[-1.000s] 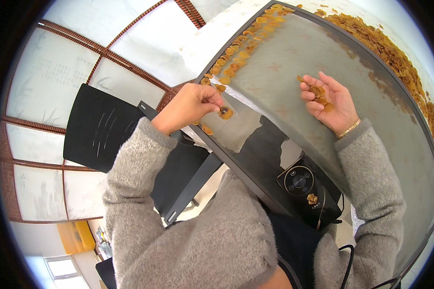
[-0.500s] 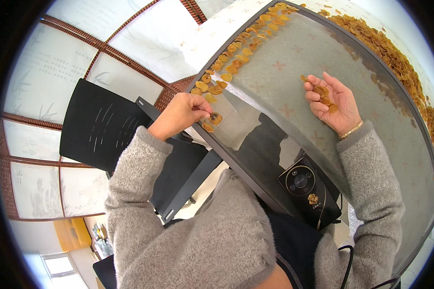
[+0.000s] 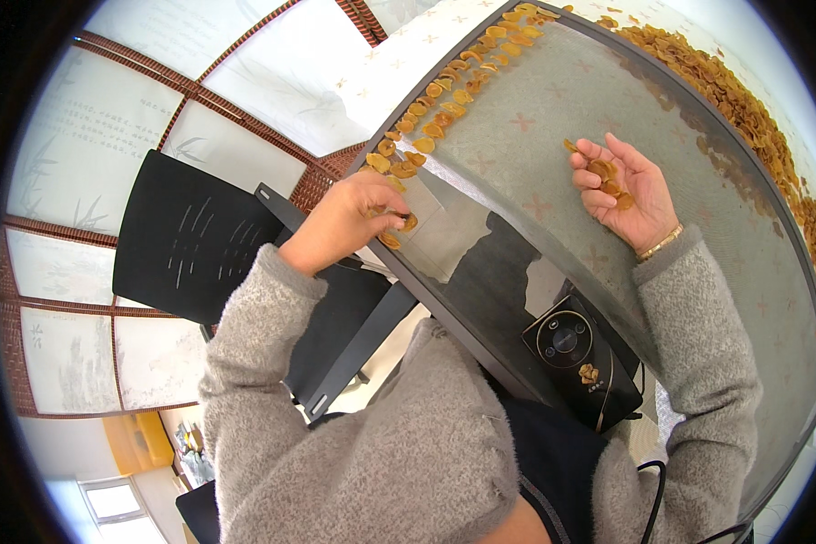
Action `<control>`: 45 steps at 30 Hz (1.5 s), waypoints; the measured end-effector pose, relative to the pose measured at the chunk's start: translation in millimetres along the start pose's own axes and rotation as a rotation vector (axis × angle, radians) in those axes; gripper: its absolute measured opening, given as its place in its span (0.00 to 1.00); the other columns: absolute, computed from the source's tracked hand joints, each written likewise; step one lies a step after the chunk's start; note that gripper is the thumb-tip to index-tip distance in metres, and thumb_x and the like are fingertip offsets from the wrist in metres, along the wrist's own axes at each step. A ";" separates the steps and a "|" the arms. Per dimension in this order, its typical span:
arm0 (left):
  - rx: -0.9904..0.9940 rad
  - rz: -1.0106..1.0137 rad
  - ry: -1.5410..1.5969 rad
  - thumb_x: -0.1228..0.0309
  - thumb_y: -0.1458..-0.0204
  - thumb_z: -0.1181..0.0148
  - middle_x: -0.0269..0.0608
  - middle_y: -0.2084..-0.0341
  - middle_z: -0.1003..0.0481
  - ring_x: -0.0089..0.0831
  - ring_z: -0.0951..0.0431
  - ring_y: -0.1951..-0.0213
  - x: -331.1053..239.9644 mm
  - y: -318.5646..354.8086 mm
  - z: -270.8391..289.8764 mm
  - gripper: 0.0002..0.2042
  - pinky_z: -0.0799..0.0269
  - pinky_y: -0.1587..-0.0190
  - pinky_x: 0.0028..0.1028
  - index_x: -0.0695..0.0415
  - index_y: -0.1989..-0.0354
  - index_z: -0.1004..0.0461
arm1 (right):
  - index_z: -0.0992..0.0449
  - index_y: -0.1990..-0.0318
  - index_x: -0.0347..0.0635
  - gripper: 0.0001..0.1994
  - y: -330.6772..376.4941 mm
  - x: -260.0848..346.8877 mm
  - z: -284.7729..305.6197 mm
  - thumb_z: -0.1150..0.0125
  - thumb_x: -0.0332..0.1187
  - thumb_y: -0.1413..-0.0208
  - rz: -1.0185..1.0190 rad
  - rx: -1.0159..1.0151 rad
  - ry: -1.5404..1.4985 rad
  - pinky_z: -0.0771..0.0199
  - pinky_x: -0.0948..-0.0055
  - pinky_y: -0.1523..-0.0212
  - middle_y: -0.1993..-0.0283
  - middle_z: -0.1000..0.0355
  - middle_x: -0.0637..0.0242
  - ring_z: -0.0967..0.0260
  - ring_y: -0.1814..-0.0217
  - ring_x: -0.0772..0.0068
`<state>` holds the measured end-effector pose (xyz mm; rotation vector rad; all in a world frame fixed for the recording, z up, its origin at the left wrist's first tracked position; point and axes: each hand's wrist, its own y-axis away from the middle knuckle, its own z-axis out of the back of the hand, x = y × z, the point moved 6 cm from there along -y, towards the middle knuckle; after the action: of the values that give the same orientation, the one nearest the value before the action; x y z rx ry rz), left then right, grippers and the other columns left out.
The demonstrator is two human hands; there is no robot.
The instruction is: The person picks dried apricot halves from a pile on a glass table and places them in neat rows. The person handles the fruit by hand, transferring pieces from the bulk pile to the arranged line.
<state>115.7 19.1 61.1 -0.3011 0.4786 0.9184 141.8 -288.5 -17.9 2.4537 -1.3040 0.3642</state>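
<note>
Head: slices (image 3: 607,172) in right hand (image 3: 627,192) (cupped)

Left hand (image 3: 358,218) places slices (image 3: 426,113) — right hand (image 3: 627,190) cupped.

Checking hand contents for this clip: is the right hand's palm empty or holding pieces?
Holding pieces: the right hand lies palm up, fingers loosely open, with several orange-brown slices resting in it.

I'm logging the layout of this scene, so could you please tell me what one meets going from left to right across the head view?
Black chair back → left hand at the row of orange-brown slices → black device with a round dial → right hand cupping slices → heap of slices along the table's far edge.
</note>
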 end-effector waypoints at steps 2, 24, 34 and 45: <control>0.006 -0.030 -0.038 0.78 0.56 0.30 0.41 0.65 0.23 0.38 0.23 0.59 -8.5 0.4 -4.9 0.08 0.26 0.54 0.33 0.62 0.67 0.21 | 0.29 0.50 0.30 0.18 -0.2 0.1 1.0 0.50 0.39 0.33 0.003 -0.001 0.005 0.35 0.80 0.79 0.55 0.31 0.57 0.35 0.67 0.72; -0.074 -0.094 -0.178 0.74 0.59 0.28 0.40 0.60 0.23 0.42 0.24 0.54 -22.0 14.0 1.5 0.11 0.28 0.50 0.37 0.58 0.66 0.20 | 0.26 0.54 0.31 0.17 7.0 1.1 -3.7 0.48 0.40 0.34 -0.005 -0.100 -0.003 0.35 0.80 0.76 0.59 0.29 0.61 0.36 0.66 0.73; -0.075 -0.397 -0.181 0.73 0.54 0.31 0.40 0.62 0.22 0.42 0.24 0.56 -105.8 -55.0 -3.5 0.08 0.27 0.53 0.37 0.59 0.65 0.21 | 0.27 0.56 0.34 0.07 3.3 0.7 -0.1 0.43 0.26 0.39 0.028 -0.049 0.103 0.42 0.82 0.82 0.65 0.29 0.65 0.38 0.72 0.79; -0.046 -0.336 -0.029 0.76 0.49 0.35 0.45 0.63 0.22 0.41 0.21 0.63 -102.9 -142.1 -46.7 0.08 0.25 0.59 0.34 0.60 0.60 0.22 | 0.29 0.60 0.37 0.04 -1.2 -2.1 -0.8 0.45 0.24 0.42 -0.059 0.042 0.009 0.47 0.83 0.86 0.68 0.31 0.65 0.43 0.78 0.80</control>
<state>166.4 -154.1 80.9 -0.3959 0.3664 0.6056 141.6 -285.9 -18.2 2.5163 -1.2291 0.3918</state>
